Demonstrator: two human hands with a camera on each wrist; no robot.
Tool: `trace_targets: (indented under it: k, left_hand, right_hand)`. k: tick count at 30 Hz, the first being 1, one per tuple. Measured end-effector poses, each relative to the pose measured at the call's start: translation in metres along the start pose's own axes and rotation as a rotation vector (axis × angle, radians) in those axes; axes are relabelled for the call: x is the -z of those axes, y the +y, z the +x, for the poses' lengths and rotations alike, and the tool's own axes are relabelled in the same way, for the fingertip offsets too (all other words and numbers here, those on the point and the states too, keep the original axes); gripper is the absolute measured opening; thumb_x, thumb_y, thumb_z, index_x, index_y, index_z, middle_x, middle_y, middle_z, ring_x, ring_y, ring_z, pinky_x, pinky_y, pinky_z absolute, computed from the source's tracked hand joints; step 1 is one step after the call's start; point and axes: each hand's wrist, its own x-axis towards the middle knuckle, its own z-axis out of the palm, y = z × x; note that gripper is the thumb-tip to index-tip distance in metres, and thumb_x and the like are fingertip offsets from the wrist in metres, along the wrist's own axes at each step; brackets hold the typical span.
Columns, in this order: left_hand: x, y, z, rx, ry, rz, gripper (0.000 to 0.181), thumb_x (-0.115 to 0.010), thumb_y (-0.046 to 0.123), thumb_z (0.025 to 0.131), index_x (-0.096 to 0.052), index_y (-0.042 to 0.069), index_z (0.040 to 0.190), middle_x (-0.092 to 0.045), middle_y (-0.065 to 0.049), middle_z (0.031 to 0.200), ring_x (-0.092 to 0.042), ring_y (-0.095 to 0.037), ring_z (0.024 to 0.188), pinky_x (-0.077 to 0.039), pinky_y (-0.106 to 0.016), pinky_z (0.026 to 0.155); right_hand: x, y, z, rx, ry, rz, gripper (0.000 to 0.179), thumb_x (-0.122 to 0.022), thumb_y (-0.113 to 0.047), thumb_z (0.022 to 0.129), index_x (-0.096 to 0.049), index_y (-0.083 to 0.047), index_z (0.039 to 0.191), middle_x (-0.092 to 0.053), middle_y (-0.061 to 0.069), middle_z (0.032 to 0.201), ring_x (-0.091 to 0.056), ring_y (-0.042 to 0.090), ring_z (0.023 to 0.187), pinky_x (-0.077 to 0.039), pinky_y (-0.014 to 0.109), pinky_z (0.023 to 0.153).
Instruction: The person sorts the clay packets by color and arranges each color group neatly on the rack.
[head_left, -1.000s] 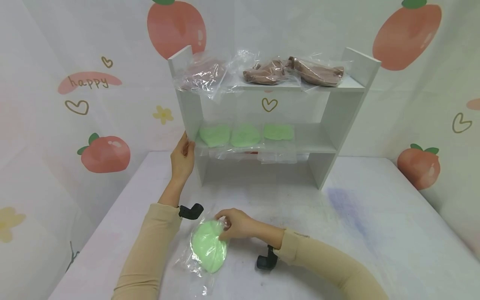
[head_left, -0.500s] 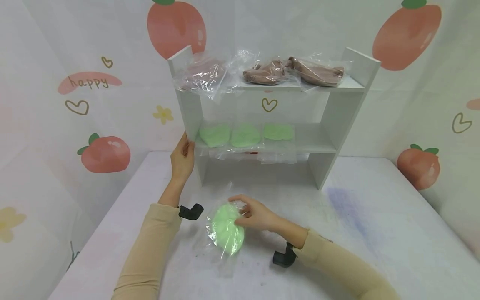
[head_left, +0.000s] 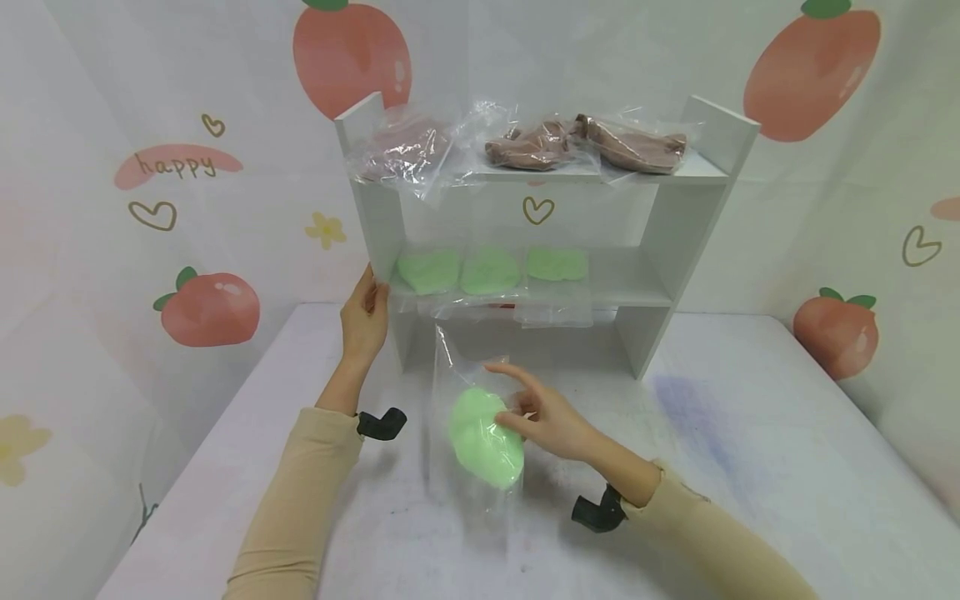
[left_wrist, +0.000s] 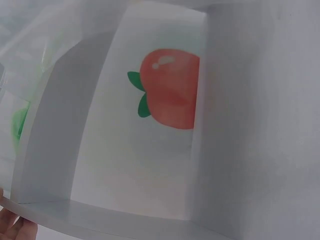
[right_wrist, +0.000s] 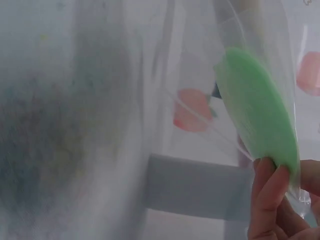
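My right hand [head_left: 551, 423] pinches a clear plastic bag holding a flat, rounded light green piece [head_left: 480, 437], upright above the table in front of the shelf. In the right wrist view, thumb and fingers [right_wrist: 272, 200] grip the lower end of the green piece [right_wrist: 260, 107] through the plastic. My left hand [head_left: 365, 327] holds the front edge of the white shelf's left side panel [head_left: 384, 225], at about the middle board's height. Its fingers [left_wrist: 22, 230] show at the panel edge in the left wrist view's bottom corner. Three similar bagged green pieces [head_left: 490, 271] lie side by side on the middle board.
Bagged brown items [head_left: 633, 146] lie along the top board, their loose plastic hanging over its front edge. The middle board [head_left: 626, 275] has bare room at its right end. The white table [head_left: 712, 517] carries a bluish smudge [head_left: 693, 421]. Fruit-printed cloth [head_left: 600, 50] hangs behind.
My right hand has carried the bagged green piece up and rightward, toward the shelf, and the bag now stands more upright. My left hand has stayed at the side panel.
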Motion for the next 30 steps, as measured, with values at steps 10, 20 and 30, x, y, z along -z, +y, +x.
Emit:
trace_targets:
  k: [10, 20, 30]
  left_hand:
    - [-0.001, 0.0, 0.0, -0.01, 0.012, 0.0, 0.046, -0.045, 0.009, 0.098, -0.036, 0.009, 0.143, -0.046, -0.021, 0.14, -0.052, -0.034, 0.123, -0.047, -0.044, 0.102]
    - [0.0, 0.0, 0.0, -0.005, 0.01, 0.007, 0.047, -0.044, 0.008, 0.098, -0.036, 0.01, 0.144, -0.047, -0.021, 0.139, -0.052, -0.033, 0.123, -0.047, -0.042, 0.102]
    - [0.0, 0.01, -0.004, -0.005, 0.01, 0.003, 0.046, -0.044, 0.006, 0.097, -0.036, 0.007, 0.143, -0.049, -0.025, 0.136, -0.051, -0.037, 0.123, -0.046, -0.046, 0.103]
  right_hand:
    - [0.024, -0.011, -0.009, 0.114, 0.17, -0.037, 0.031, -0.064, -0.005, 0.087, -0.058, -0.007, 0.117, -0.059, 0.009, 0.078, -0.046, 0.001, 0.054, -0.038, 0.016, 0.045]
    - [0.043, -0.02, -0.014, 0.098, 0.309, 0.111, 0.045, -0.067, 0.003, 0.081, -0.051, 0.001, 0.123, -0.06, -0.003, 0.107, -0.068, 0.005, 0.071, -0.059, 0.023, 0.062]
    - [0.061, -0.028, -0.021, 0.145, 0.443, 0.195, 0.037, -0.065, 0.006, 0.082, -0.054, -0.009, 0.115, -0.064, -0.009, 0.088, -0.065, 0.008, 0.063, -0.055, 0.02, 0.053]
